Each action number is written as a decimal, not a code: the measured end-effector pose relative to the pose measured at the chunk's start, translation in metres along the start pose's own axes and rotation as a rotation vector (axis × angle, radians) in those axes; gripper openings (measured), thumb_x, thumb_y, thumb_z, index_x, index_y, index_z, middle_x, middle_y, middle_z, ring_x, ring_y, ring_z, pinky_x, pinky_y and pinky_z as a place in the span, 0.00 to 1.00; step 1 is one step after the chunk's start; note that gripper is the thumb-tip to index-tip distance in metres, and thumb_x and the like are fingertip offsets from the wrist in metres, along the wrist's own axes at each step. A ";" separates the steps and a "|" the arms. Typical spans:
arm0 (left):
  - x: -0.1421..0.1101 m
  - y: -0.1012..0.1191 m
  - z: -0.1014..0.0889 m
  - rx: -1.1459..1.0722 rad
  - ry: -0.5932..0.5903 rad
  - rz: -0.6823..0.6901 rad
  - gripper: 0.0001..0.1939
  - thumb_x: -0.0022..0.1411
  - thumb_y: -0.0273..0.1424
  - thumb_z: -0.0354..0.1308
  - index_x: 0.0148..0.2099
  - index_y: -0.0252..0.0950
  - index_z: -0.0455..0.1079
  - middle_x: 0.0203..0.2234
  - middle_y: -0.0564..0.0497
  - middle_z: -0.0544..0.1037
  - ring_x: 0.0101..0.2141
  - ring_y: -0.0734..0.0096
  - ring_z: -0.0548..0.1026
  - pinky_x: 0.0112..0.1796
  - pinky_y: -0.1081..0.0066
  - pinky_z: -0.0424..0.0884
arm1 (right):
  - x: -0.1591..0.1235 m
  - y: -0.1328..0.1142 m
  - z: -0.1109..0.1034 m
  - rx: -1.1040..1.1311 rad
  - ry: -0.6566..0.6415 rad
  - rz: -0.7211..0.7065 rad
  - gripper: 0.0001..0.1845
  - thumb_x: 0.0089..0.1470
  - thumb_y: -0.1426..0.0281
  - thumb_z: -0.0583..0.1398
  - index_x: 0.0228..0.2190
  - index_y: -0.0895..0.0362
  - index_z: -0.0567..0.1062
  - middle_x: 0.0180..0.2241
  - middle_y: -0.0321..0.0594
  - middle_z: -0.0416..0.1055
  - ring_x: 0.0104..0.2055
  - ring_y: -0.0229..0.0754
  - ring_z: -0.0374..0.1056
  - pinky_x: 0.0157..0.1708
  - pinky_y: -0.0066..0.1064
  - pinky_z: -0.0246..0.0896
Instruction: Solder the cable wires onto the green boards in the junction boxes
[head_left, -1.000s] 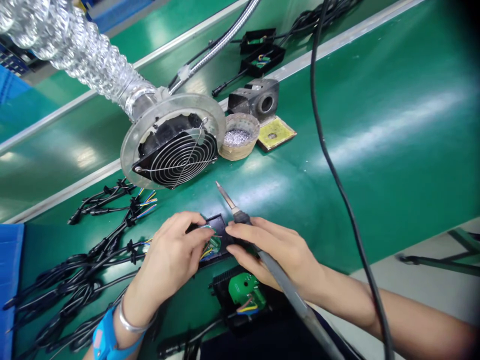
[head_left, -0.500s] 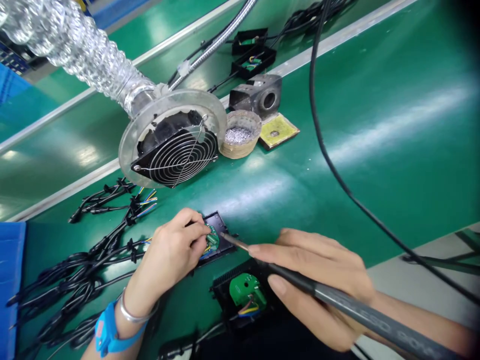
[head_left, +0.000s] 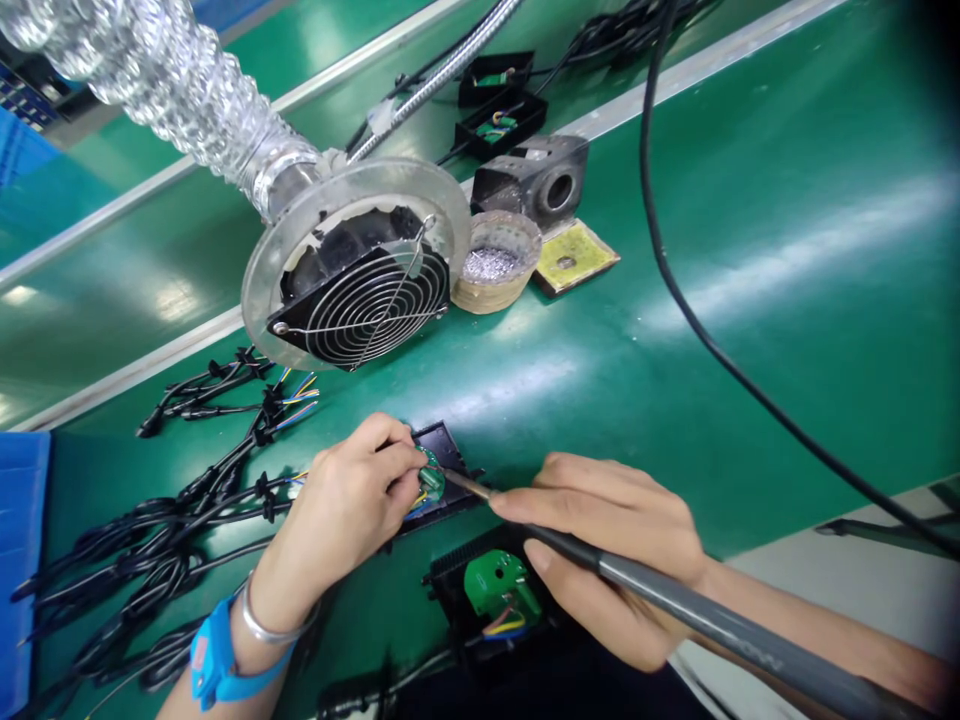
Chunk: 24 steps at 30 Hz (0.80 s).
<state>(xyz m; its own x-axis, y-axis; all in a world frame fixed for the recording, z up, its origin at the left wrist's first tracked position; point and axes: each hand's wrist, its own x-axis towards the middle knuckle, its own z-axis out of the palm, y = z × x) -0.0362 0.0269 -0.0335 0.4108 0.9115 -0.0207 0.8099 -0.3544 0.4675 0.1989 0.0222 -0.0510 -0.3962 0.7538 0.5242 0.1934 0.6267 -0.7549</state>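
My right hand (head_left: 607, 545) grips a soldering iron (head_left: 675, 600) like a pen. Its tip meets or nearly meets a small green circuit board (head_left: 431, 483), which lies in a black plastic case (head_left: 442, 445). My left hand (head_left: 367, 490) is closed in a pinch at the board's left edge; what lies between those fingertips is hidden. Yellow and blue wires (head_left: 417, 507) show below the board. Nearer to me, a second black case (head_left: 450, 597) holds another green circuit board (head_left: 491, 580) with coloured wires.
Black cables (head_left: 180, 530) with bared coloured ends lie at left beside a blue bin (head_left: 26, 560). A fume extractor fan (head_left: 367, 310) hangs over the bench. Behind it stand a solder tub (head_left: 491, 290), a yellow sponge (head_left: 574, 257) and an iron holder (head_left: 532, 185). A black cord (head_left: 697, 330) loops at right.
The soldering iron's tip has moved left, from beside the circuit board onto or close to it, with my right hand. My left hand keeps its pinch at the board. The view has shifted slightly.
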 end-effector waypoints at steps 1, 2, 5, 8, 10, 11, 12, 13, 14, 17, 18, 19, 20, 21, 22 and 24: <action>0.000 0.000 0.000 -0.001 0.002 0.001 0.08 0.63 0.25 0.56 0.41 0.41 0.74 0.40 0.53 0.75 0.40 0.70 0.79 0.41 0.72 0.76 | 0.000 0.000 0.000 -0.001 -0.002 0.001 0.18 0.48 0.81 0.55 0.40 0.60 0.75 0.25 0.40 0.71 0.23 0.37 0.65 0.22 0.29 0.62; -0.001 0.000 0.000 -0.002 0.003 0.002 0.08 0.63 0.25 0.56 0.41 0.40 0.74 0.40 0.53 0.74 0.40 0.70 0.79 0.41 0.72 0.76 | 0.000 0.000 0.001 0.000 -0.004 0.003 0.18 0.48 0.81 0.55 0.41 0.59 0.75 0.25 0.39 0.71 0.23 0.37 0.65 0.22 0.29 0.62; -0.001 -0.001 0.000 -0.007 0.007 0.008 0.08 0.64 0.25 0.56 0.42 0.40 0.74 0.41 0.53 0.74 0.39 0.71 0.79 0.41 0.73 0.76 | 0.001 0.000 0.001 0.002 0.002 0.019 0.17 0.49 0.80 0.54 0.41 0.58 0.75 0.25 0.38 0.70 0.23 0.37 0.64 0.22 0.30 0.62; 0.000 -0.002 -0.001 -0.005 -0.004 0.023 0.07 0.64 0.26 0.55 0.42 0.40 0.73 0.41 0.52 0.74 0.39 0.71 0.79 0.41 0.73 0.76 | 0.001 0.000 0.000 -0.007 -0.006 0.020 0.17 0.50 0.79 0.55 0.41 0.59 0.76 0.25 0.39 0.70 0.23 0.36 0.65 0.22 0.29 0.62; 0.001 -0.002 -0.002 0.002 -0.024 0.037 0.08 0.65 0.26 0.54 0.42 0.40 0.73 0.41 0.52 0.74 0.39 0.71 0.79 0.41 0.73 0.76 | 0.000 0.000 0.000 -0.015 -0.013 0.012 0.16 0.49 0.80 0.55 0.40 0.60 0.76 0.25 0.39 0.71 0.23 0.36 0.65 0.22 0.29 0.62; 0.001 -0.002 -0.002 0.008 -0.035 0.044 0.08 0.65 0.26 0.54 0.41 0.40 0.73 0.41 0.52 0.74 0.40 0.71 0.79 0.40 0.73 0.76 | 0.000 0.000 0.000 -0.019 -0.017 0.008 0.16 0.49 0.80 0.55 0.40 0.60 0.75 0.25 0.40 0.71 0.23 0.37 0.65 0.22 0.29 0.61; 0.002 -0.001 -0.003 0.015 -0.043 0.050 0.08 0.65 0.26 0.54 0.41 0.40 0.73 0.41 0.52 0.74 0.40 0.71 0.79 0.40 0.73 0.76 | -0.001 0.000 0.001 -0.023 -0.020 0.002 0.16 0.49 0.80 0.55 0.39 0.60 0.75 0.25 0.40 0.71 0.23 0.37 0.65 0.22 0.29 0.61; 0.002 -0.001 -0.004 0.023 -0.049 0.056 0.08 0.65 0.26 0.54 0.41 0.40 0.73 0.41 0.52 0.74 0.40 0.70 0.79 0.39 0.73 0.76 | -0.002 0.000 0.002 -0.030 -0.023 -0.003 0.16 0.49 0.80 0.55 0.39 0.60 0.75 0.24 0.39 0.71 0.23 0.37 0.65 0.22 0.30 0.62; 0.003 -0.001 -0.004 0.030 -0.051 0.060 0.08 0.65 0.26 0.54 0.41 0.40 0.73 0.41 0.51 0.74 0.40 0.70 0.78 0.38 0.73 0.76 | -0.004 -0.001 0.003 -0.042 -0.027 -0.006 0.16 0.48 0.80 0.55 0.39 0.60 0.75 0.24 0.39 0.71 0.23 0.37 0.65 0.22 0.30 0.62; 0.003 -0.001 -0.006 0.044 -0.057 0.065 0.07 0.65 0.26 0.53 0.41 0.39 0.73 0.42 0.51 0.74 0.41 0.69 0.78 0.38 0.73 0.75 | -0.008 -0.001 0.006 -0.090 -0.036 -0.022 0.15 0.49 0.79 0.55 0.39 0.58 0.75 0.25 0.38 0.71 0.24 0.38 0.67 0.25 0.32 0.65; 0.003 -0.001 -0.006 0.043 -0.061 0.065 0.07 0.66 0.26 0.53 0.41 0.39 0.73 0.42 0.51 0.74 0.41 0.69 0.78 0.39 0.73 0.75 | -0.010 -0.002 0.006 -0.102 -0.033 -0.026 0.15 0.49 0.78 0.55 0.39 0.58 0.75 0.25 0.38 0.72 0.24 0.38 0.67 0.25 0.32 0.66; 0.003 -0.001 -0.006 0.043 -0.067 0.066 0.07 0.66 0.26 0.53 0.41 0.39 0.73 0.42 0.50 0.73 0.41 0.69 0.78 0.39 0.73 0.75 | -0.011 -0.002 0.006 -0.109 -0.029 -0.023 0.14 0.50 0.78 0.55 0.38 0.58 0.75 0.25 0.38 0.72 0.24 0.38 0.67 0.25 0.32 0.66; 0.003 -0.001 -0.006 0.043 -0.072 0.067 0.08 0.66 0.26 0.53 0.41 0.39 0.73 0.42 0.50 0.73 0.41 0.69 0.78 0.38 0.73 0.75 | -0.012 -0.003 0.005 -0.114 -0.024 -0.018 0.14 0.50 0.78 0.55 0.39 0.58 0.75 0.25 0.38 0.72 0.25 0.38 0.68 0.25 0.32 0.66; 0.003 -0.001 -0.006 0.043 -0.076 0.069 0.08 0.66 0.26 0.53 0.41 0.39 0.73 0.42 0.50 0.73 0.41 0.69 0.78 0.38 0.73 0.75 | -0.013 -0.003 0.003 -0.119 -0.020 -0.007 0.14 0.50 0.78 0.55 0.39 0.57 0.75 0.26 0.38 0.72 0.25 0.39 0.68 0.25 0.32 0.67; 0.003 -0.002 -0.006 0.043 -0.079 0.069 0.08 0.66 0.26 0.53 0.41 0.39 0.73 0.42 0.50 0.73 0.40 0.69 0.78 0.38 0.73 0.75 | -0.014 -0.004 0.001 -0.129 -0.016 0.006 0.15 0.50 0.77 0.55 0.39 0.57 0.75 0.26 0.38 0.72 0.25 0.39 0.69 0.25 0.33 0.67; 0.003 -0.002 -0.006 0.042 -0.082 0.067 0.08 0.65 0.25 0.53 0.41 0.39 0.73 0.41 0.50 0.73 0.40 0.69 0.78 0.38 0.73 0.75 | -0.014 -0.006 -0.004 -0.149 -0.005 0.027 0.16 0.49 0.77 0.55 0.40 0.56 0.74 0.26 0.38 0.72 0.26 0.40 0.69 0.27 0.34 0.69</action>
<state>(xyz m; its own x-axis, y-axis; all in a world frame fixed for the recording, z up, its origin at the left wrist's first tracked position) -0.0389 0.0310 -0.0292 0.4966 0.8657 -0.0637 0.7955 -0.4245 0.4325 0.2073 0.0086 -0.0525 -0.3939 0.7697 0.5023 0.3351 0.6292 -0.7013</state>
